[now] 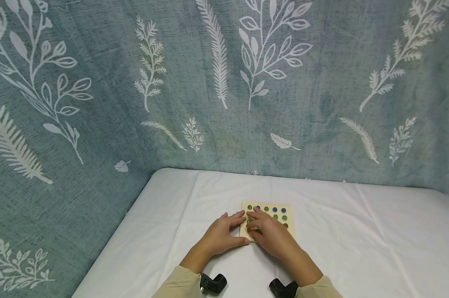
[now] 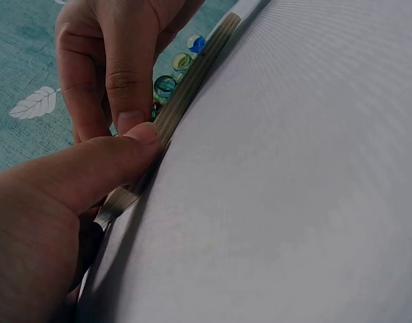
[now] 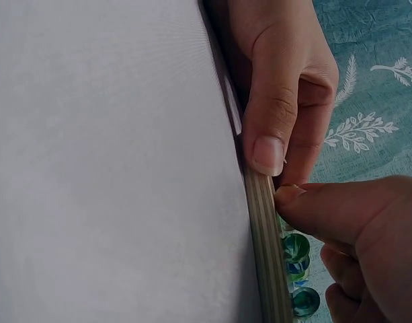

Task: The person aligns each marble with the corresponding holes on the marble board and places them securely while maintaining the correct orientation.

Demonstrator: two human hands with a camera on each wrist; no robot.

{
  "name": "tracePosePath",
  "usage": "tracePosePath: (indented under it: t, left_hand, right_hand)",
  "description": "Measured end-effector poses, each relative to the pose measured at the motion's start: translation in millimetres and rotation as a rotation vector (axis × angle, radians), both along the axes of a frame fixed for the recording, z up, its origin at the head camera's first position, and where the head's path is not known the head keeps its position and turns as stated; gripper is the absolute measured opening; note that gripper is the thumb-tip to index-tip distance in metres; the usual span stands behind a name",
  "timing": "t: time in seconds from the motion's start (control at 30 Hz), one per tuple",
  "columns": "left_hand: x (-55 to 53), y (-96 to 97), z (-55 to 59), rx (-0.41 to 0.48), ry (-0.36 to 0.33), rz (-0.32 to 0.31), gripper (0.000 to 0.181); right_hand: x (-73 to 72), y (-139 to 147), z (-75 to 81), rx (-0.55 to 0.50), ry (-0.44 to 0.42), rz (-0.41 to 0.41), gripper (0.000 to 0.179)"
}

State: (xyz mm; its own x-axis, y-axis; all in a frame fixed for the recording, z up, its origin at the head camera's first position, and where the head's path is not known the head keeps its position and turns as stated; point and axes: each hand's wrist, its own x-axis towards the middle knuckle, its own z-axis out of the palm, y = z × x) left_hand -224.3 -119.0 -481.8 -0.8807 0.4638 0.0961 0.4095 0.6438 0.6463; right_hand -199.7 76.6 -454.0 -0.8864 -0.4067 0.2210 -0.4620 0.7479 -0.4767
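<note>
A square, pale wooden board [image 1: 290,221] lies flat on the white cloth, with rows of glass marbles, green [image 1: 284,217], blue [image 1: 274,210] and brown [image 1: 286,225]. My left hand [image 1: 220,235] grips the board's near left corner, its thumb against the layered near edge [image 3: 265,249] and its fingers along the left side. Over the board's left part, my right hand [image 1: 274,236] bends down, thumb and fingertips pinched together low at the surface near that corner. They appear to hold a marble, mostly hidden by the fingers. The right hand covers several of the board's spots.
White cloth [image 1: 358,240] spreads around the board on all sides. A blue-green curtain with white leaf prints [image 1: 224,136] hangs behind and to the left. Black wrist devices [image 1: 214,284] sit by both sleeves.
</note>
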Motion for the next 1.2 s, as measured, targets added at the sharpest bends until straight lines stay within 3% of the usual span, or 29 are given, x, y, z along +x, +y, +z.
tracePosePath:
  t: [0.8, 1.0, 1.2]
  left_hand:
    - [0.3, -3.3, -0.4, 0.006, 0.002, -0.002, 0.072]
    - [1.4, -3.5, 0.0, 0.002, -0.002, 0.001, 0.071]
    - [2.6, 0.3, -0.4, -0.004, -0.007, 0.011, 0.071]
  right_hand:
    - [0.1, -1.6, 0.9, -0.009, -0.025, 0.004, 0.021]
    - [-1.6, 9.2, 6.7, -0.057, -0.063, -0.052, 0.035]
    - [-3.5, 36.3, 13.0, -0.056, -0.025, -0.153, 0.044]
